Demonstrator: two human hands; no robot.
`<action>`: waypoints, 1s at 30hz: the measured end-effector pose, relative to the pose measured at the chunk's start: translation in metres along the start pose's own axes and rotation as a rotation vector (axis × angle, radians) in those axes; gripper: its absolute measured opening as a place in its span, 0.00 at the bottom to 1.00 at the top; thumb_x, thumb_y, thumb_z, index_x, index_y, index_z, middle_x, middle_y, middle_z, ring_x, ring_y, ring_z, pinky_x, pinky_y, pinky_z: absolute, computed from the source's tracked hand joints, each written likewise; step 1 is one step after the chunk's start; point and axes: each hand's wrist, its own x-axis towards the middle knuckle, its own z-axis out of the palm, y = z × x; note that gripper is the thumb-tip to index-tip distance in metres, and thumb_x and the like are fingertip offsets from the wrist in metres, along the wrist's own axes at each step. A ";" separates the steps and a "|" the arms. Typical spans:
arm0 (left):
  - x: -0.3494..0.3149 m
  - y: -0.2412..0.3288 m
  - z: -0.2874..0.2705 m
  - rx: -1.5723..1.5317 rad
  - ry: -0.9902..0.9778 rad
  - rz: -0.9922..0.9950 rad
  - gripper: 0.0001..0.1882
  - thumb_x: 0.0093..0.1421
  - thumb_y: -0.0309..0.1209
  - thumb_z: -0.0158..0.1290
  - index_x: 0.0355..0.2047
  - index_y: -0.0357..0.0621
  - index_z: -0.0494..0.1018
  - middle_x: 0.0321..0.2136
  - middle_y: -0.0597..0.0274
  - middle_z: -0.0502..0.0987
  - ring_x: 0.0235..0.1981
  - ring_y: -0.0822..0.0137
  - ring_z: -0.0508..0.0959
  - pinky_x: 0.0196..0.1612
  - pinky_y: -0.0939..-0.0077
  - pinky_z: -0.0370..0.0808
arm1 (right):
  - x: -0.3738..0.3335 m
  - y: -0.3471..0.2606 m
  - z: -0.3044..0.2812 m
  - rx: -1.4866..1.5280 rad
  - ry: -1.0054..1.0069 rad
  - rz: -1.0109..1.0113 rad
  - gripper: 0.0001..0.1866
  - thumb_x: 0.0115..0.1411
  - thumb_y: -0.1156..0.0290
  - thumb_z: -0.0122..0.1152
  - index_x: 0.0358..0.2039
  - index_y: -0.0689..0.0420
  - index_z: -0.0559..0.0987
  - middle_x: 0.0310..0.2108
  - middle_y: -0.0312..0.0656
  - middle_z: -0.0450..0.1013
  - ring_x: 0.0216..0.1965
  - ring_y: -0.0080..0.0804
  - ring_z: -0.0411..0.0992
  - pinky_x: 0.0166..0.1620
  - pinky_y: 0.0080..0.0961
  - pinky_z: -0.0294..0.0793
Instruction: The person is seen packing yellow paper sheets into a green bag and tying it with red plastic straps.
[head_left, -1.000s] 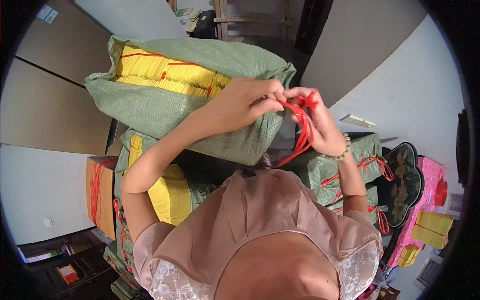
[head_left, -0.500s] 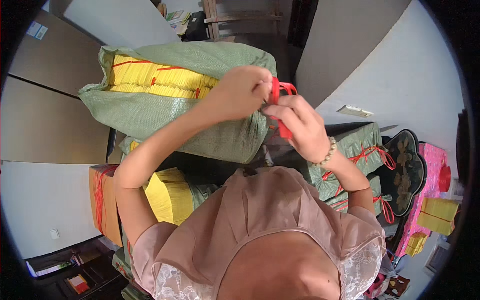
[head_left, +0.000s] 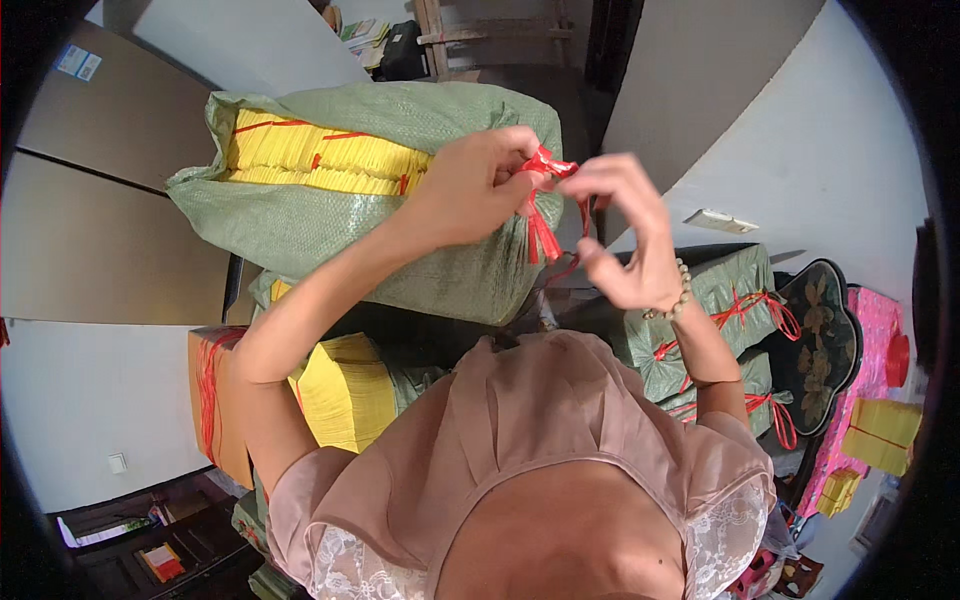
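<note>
My left hand [head_left: 475, 192] is closed around a bunched red plastic ribbon [head_left: 542, 235] at the right end of a big green woven sack [head_left: 290, 225]. Loose ribbon tails hang below its fingers. Just to the right, my right hand [head_left: 635, 235] has its fingers curved and spread apart, slightly blurred, with the index fingertip close to the ribbon. A thin red loop hangs between the two hands. Through the sack's open side show packed stacks of yellow paper [head_left: 330, 150] with red bands. Part of the sack's gathered right end is hidden behind my left hand.
More yellow paper [head_left: 345, 395] stands beside a cardboard box [head_left: 225, 410] with red cord. Green sacks tied with red ribbon [head_left: 735, 310] lie at the right, next to a dark ornate panel [head_left: 820, 340]. A brown cabinet [head_left: 110, 220] is on the left; a wooden ladder-like frame [head_left: 490, 37] stands behind.
My right hand has come away from the ribbon and opened, shifting right. The left hand keeps its hold, and the ribbon is now bunched with tails hanging down.
</note>
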 end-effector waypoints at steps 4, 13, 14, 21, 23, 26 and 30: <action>-0.005 0.004 0.005 0.443 0.079 0.200 0.06 0.60 0.27 0.50 0.33 0.37 0.68 0.21 0.64 0.75 0.21 0.73 0.73 0.25 0.73 0.69 | 0.011 0.011 0.013 -0.246 0.272 0.013 0.16 0.52 0.73 0.61 0.42 0.61 0.75 0.38 0.48 0.71 0.40 0.40 0.71 0.42 0.30 0.72; -0.009 0.009 -0.022 0.056 -0.178 0.012 0.08 0.63 0.23 0.46 0.43 0.37 0.69 0.32 0.64 0.76 0.31 0.77 0.75 0.34 0.80 0.73 | 0.001 0.018 0.028 -0.097 0.194 0.150 0.05 0.62 0.75 0.55 0.35 0.62 0.76 0.25 0.44 0.70 0.23 0.32 0.70 0.28 0.25 0.68; -0.005 0.007 -0.026 -0.192 -0.251 -0.064 0.10 0.63 0.23 0.47 0.45 0.37 0.69 0.34 0.64 0.75 0.34 0.77 0.75 0.36 0.81 0.75 | -0.001 0.019 0.028 -0.097 0.193 0.149 0.05 0.62 0.75 0.55 0.35 0.62 0.76 0.25 0.44 0.70 0.23 0.32 0.70 0.28 0.25 0.68; 0.002 0.008 -0.024 -0.035 -0.286 0.059 0.08 0.58 0.19 0.52 0.39 0.36 0.70 0.32 0.62 0.76 0.31 0.75 0.78 0.35 0.81 0.76 | -0.006 0.017 0.023 -0.033 0.126 0.207 0.09 0.61 0.75 0.56 0.42 0.62 0.73 0.25 0.44 0.70 0.22 0.31 0.70 0.27 0.25 0.68; 0.001 0.014 -0.022 0.028 -0.259 0.025 0.10 0.57 0.16 0.51 0.39 0.37 0.68 0.32 0.64 0.74 0.36 0.77 0.75 0.39 0.83 0.75 | -0.006 0.016 0.023 0.007 0.118 0.249 0.12 0.61 0.75 0.56 0.45 0.61 0.72 0.26 0.44 0.71 0.24 0.31 0.71 0.28 0.25 0.69; -0.002 0.017 -0.015 0.056 -0.181 0.012 0.09 0.56 0.15 0.52 0.35 0.37 0.66 0.31 0.63 0.73 0.35 0.77 0.75 0.39 0.83 0.75 | -0.002 0.031 0.029 -0.164 0.160 -0.116 0.18 0.62 0.75 0.54 0.53 0.60 0.68 0.30 0.42 0.73 0.25 0.25 0.72 0.29 0.22 0.70; -0.002 0.014 -0.016 0.091 -0.176 0.057 0.09 0.56 0.15 0.52 0.35 0.38 0.66 0.30 0.63 0.73 0.34 0.77 0.75 0.39 0.83 0.75 | -0.003 0.021 0.027 0.545 0.155 0.392 0.13 0.63 0.75 0.55 0.49 0.60 0.73 0.30 0.34 0.73 0.27 0.14 0.69 0.28 0.16 0.69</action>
